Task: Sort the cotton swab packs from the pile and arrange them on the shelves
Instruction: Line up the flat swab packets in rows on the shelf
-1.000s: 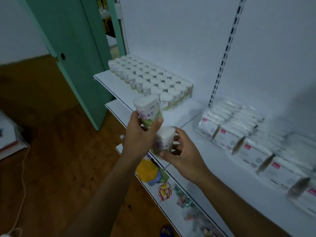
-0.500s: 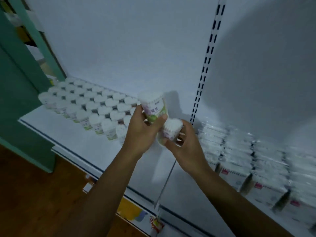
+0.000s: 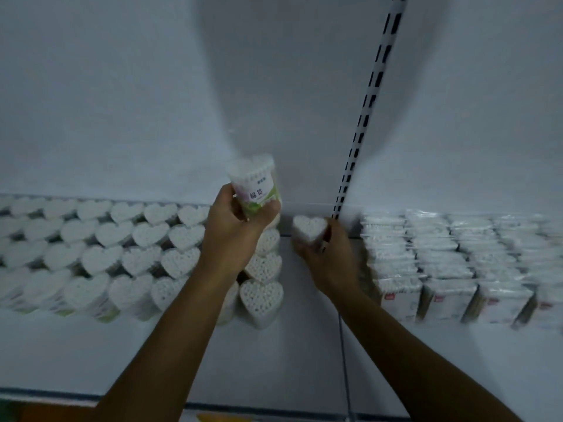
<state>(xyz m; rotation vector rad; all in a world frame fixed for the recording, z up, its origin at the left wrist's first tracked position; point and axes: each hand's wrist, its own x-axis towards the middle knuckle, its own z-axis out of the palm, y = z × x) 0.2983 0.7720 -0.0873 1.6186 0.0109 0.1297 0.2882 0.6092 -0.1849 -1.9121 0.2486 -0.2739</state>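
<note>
A: Where are the packs?

B: I see two in hand. My left hand [image 3: 234, 229] grips one labelled pack [image 3: 255, 185], raised at frame centre. My right hand [image 3: 327, 254] holds a heart pack [image 3: 309, 228] low on the shelf [image 3: 274, 360], just right of centre.

A: How far along?

B: Well on, I'd judge. Heart rows [image 3: 106, 254] fill the middle left; flat packs [image 3: 457, 263] fill the right. A gap between them is left, plus these two. I can't see the pile.
</note>
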